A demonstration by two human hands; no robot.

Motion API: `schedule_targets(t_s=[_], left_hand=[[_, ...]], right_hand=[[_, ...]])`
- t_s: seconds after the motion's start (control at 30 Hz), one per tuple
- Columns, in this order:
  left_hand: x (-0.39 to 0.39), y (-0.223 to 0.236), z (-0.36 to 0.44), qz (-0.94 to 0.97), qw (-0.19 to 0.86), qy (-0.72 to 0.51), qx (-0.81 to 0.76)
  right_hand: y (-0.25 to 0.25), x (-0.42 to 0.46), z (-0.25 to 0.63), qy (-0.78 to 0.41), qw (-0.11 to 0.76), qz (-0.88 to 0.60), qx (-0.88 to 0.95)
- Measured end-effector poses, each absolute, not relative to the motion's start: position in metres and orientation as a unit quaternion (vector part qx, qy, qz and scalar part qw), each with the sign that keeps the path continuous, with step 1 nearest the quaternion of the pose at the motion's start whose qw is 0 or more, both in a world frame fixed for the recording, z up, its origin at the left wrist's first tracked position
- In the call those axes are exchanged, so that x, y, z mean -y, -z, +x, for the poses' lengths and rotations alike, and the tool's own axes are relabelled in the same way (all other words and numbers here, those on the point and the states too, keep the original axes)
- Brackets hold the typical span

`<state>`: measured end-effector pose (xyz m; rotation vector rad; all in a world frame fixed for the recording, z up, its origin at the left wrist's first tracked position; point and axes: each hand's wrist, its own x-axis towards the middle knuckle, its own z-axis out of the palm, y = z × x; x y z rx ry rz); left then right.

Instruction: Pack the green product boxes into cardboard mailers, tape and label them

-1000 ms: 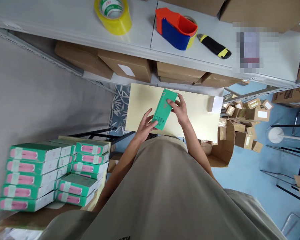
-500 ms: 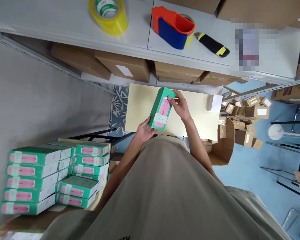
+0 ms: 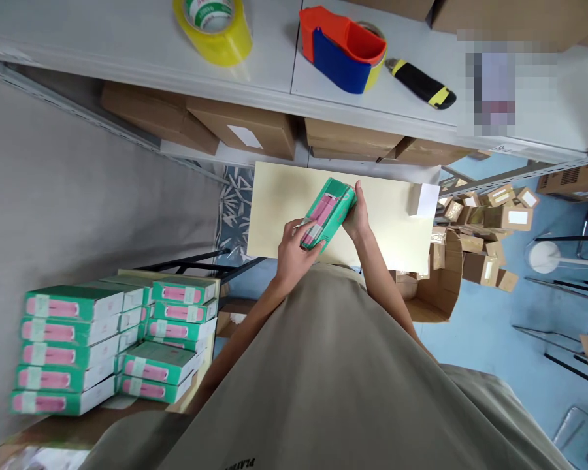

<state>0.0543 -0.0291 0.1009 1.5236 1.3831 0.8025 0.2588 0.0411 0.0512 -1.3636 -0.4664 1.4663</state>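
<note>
I hold one green box with a pink panel (image 3: 327, 212) in both hands, above a pale yellow board (image 3: 274, 202). My left hand (image 3: 294, 248) grips its near end, fingers curled around it. My right hand (image 3: 359, 215) clasps the far end from the right side. The box is tilted, with its pink face turned up and to the left. Stacks of the same green and pink boxes (image 3: 108, 339) stand at my lower left on a low surface.
A white shelf (image 3: 142, 46) above carries a yellow tape roll (image 3: 213, 26), a red and blue tape dispenser (image 3: 343, 49) and a black and yellow utility knife (image 3: 421, 85). Brown cartons (image 3: 245, 130) sit under it. Small cardboard boxes (image 3: 485, 228) lie on the blue floor at right.
The box has been rotated in my hands: first its plain green side showed, then the pink face, and now it lies lower and more tilted. My left hand has closed further round its near end.
</note>
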Motion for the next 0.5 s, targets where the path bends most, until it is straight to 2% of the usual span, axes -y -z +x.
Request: schedule_targets(t_s=[0.17, 0.23, 0.33, 0.5], left_hand=[[0.016, -0.086, 0.043, 0.271, 0.713, -0.346, -0.547], [0.010, -0.078, 0.039, 0.133, 0.776, -0.330, -0.521], [0.005, -0.066, 0.037, 0.006, 0.817, -0.312, -0.485], [0.005, -0.042, 0.043, -0.053, 0.826, -0.302, -0.473]], right_hand=[[-0.052, -0.039, 0.271, -0.557, 0.490, -0.603, 0.292], [-0.052, -0.042, 0.276, -0.541, 0.476, -0.611, 0.327], [-0.054, -0.050, 0.279, -0.499, 0.473, -0.630, 0.362], [-0.064, -0.062, 0.274, -0.418, 0.446, -0.654, 0.446]])
